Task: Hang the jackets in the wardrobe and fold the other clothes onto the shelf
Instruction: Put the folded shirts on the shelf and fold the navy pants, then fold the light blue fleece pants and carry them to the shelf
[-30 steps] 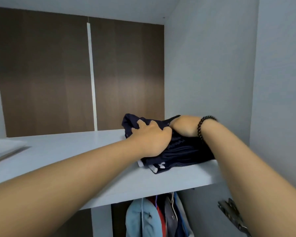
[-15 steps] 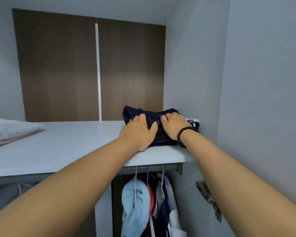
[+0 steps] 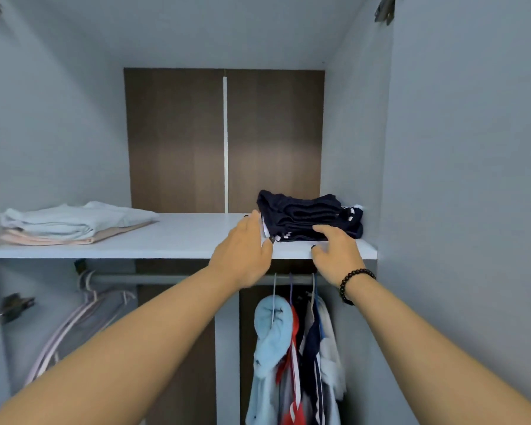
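Two pale folded garments (image 3: 71, 225) on shelf's (image 3: 181, 240) left

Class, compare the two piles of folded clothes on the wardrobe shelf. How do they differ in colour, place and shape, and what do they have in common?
Colour: the left pile is pale, light grey-blue on peach; the right pile is dark navy with white trim.
Place: the left pile sits by the left wall; the right pile sits by the right wall, with both hands just in front of it.
Shape: the left pile is flat and wide; the right pile is bunched and taller.
Shared: both are folded and rest on the shelf.
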Motion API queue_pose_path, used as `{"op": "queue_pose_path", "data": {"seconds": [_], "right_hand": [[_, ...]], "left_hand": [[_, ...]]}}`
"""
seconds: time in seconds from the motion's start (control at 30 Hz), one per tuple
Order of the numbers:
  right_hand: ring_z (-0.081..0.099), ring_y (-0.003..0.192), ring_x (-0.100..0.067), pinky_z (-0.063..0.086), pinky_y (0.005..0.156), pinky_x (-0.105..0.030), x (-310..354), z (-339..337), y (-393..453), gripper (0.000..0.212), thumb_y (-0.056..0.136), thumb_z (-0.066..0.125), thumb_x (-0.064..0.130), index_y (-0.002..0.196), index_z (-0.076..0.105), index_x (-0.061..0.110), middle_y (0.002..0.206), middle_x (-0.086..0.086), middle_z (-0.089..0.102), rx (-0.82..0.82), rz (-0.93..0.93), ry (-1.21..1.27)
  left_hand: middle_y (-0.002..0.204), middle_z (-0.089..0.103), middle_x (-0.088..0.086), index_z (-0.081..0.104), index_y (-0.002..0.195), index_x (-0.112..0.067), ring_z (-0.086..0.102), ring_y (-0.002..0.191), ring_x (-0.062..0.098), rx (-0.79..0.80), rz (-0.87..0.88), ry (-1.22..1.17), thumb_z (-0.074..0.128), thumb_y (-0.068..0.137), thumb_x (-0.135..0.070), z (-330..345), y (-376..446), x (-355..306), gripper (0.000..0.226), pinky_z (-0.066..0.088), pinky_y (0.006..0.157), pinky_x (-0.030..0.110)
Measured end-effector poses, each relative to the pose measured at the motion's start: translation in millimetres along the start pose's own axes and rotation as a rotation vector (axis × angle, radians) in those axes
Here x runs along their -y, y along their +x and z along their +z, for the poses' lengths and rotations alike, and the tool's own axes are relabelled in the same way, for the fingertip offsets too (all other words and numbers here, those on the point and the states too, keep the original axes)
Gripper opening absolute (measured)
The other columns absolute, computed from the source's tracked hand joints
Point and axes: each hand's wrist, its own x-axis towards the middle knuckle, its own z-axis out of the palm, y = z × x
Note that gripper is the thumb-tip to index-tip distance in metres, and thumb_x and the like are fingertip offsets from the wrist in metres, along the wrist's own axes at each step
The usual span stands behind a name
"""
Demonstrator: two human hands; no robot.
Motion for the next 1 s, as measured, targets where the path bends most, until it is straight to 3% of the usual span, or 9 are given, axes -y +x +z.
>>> {"op": "queue_pose_path", "data": {"seconds": [0.17,0.3,0.5,0.6,0.67,0.73,0.83,0.93,1.0], "right_hand": [[0.041,0.131,-0.017,0.031,0.107,-0.025,24.3,-6.9,-64.7,0.046,0.091,0.054,0.014,0.136,0.048,0.015,0.142,-0.003,0.045,0.053,-0.072,-0.032],[0.045,0.126,-0.013,0.033,0.101,-0.019,54.7,-13.1,-124.4,0.042,0.089,0.055,0.011,0.131,0.053,0.017,0.137,0.000,0.050,0.110,-0.099,0.018],[0.044,0.125,-0.007,0.026,0.102,-0.014,117.1,-29.0,-216.5,0.040,0.088,0.055,0.012,0.127,0.055,0.021,0.134,0.006,0.051,0.171,-0.210,0.067],[0.040,0.125,-0.002,0.025,0.101,-0.013,138.0,-34.8,-258.3,0.040,0.090,0.055,0.017,0.129,0.052,0.026,0.137,0.010,0.048,0.224,-0.215,0.111],[0.039,0.124,0.000,0.025,0.100,-0.012,147.1,-37.4,-283.7,0.039,0.090,0.056,0.021,0.129,0.051,0.028,0.137,0.012,0.047,0.261,-0.209,0.121],[0.039,0.125,-0.001,0.026,0.100,-0.014,153.2,-39.5,-307.2,0.039,0.091,0.056,0.024,0.129,0.050,0.029,0.138,0.013,0.046,0.304,-0.189,0.124],[0.040,0.120,0.002,0.028,0.098,-0.013,160.8,-44.6,-338.9,0.038,0.092,0.056,0.024,0.129,0.051,0.029,0.137,0.013,0.046,0.377,-0.178,0.156],[0.040,0.115,0.003,0.027,0.093,-0.009,165.3,-49.4,-370.4,0.037,0.092,0.056,0.023,0.128,0.052,0.029,0.136,0.014,0.047,0.446,-0.211,0.195],[0.042,0.120,0.001,0.027,0.094,-0.010,165.4,-50.2,-391.4,0.037,0.092,0.056,0.024,0.128,0.053,0.029,0.135,0.015,0.048,0.502,-0.228,0.209]], "left_hand": [[0.160,0.021,0.006,0.008,0.156,-0.015,0.025,0.145,0.022,0.036,-0.012,0.095,0.037,0.102,-0.040,-29.8,-55.3,5.0,0.066,0.029,0.113,0.036],[0.156,0.032,0.006,0.007,0.156,-0.017,0.038,0.138,0.023,0.005,-0.084,0.078,0.042,0.100,-0.040,-54.6,-125.0,3.6,0.070,0.040,0.105,0.037],[0.154,0.035,0.001,0.006,0.155,-0.021,0.049,0.128,0.019,0.027,-0.207,0.013,0.046,0.098,-0.037,-97.7,-246.2,-2.6,0.072,0.043,0.104,0.034],[0.153,0.035,-0.008,0.010,0.154,-0.025,0.056,0.118,0.015,0.002,-0.282,-0.056,0.048,0.097,-0.035,-119.6,-299.7,-10.0,0.069,0.039,0.104,0.029],[0.152,0.037,-0.010,0.015,0.153,-0.026,0.060,0.111,0.022,-0.002,-0.344,-0.083,0.049,0.098,-0.033,-131.7,-331.8,-14.3,0.065,0.040,0.103,0.029],[0.151,0.038,-0.009,0.022,0.150,-0.024,0.057,0.116,0.028,-0.005,-0.387,-0.086,0.049,0.098,-0.028,-143.0,-360.7,-18.7,0.059,0.039,0.105,0.031],[0.149,0.042,-0.005,0.031,0.147,-0.023,0.050,0.127,0.018,-0.034,-0.448,-0.083,0.047,0.098,-0.021,-158.8,-402.0,-29.8,0.052,0.034,0.110,0.028],[0.140,0.051,0.000,0.036,0.145,-0.022,0.050,0.117,0.010,-0.063,-0.498,-0.033,0.047,0.098,-0.019,-170.1,-443.4,-44.7,0.049,0.032,0.099,0.009],[0.142,0.047,-0.003,0.036,0.145,-0.024,0.047,0.121,0.009,-0.071,-0.536,-0.023,0.048,0.098,-0.021,-176.7,-471.7,-56.4,0.048,0.029,0.097,0.012]]}}
